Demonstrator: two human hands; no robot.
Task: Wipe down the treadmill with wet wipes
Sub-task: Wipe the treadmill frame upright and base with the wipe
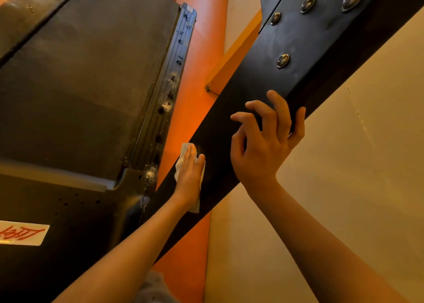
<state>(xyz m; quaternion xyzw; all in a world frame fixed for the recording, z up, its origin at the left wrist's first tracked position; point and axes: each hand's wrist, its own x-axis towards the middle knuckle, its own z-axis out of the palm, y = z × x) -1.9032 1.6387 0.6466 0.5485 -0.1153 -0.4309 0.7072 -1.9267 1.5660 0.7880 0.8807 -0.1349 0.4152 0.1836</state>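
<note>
The treadmill's black upright post (291,43) slants from lower left to upper right. My left hand (189,174) lies flat on its lower part and presses a white wet wipe (185,147) against the surface with straight fingers. The wipe sticks out beyond the fingertips and beside the wrist. Higher up, my right hand (263,146) holds the post's right edge, with the thumb along the side and curled fingers over the top face. The dark running belt (91,84) fills the left of the view.
The ribbed side rail (165,100) beside the belt carries dust and dark marks. An orange floor strip (195,84) runs between the treadmill and a beige wall (355,188). Several metal bolts (283,60) stud the post. A white sticker (20,232) marks the motor cover.
</note>
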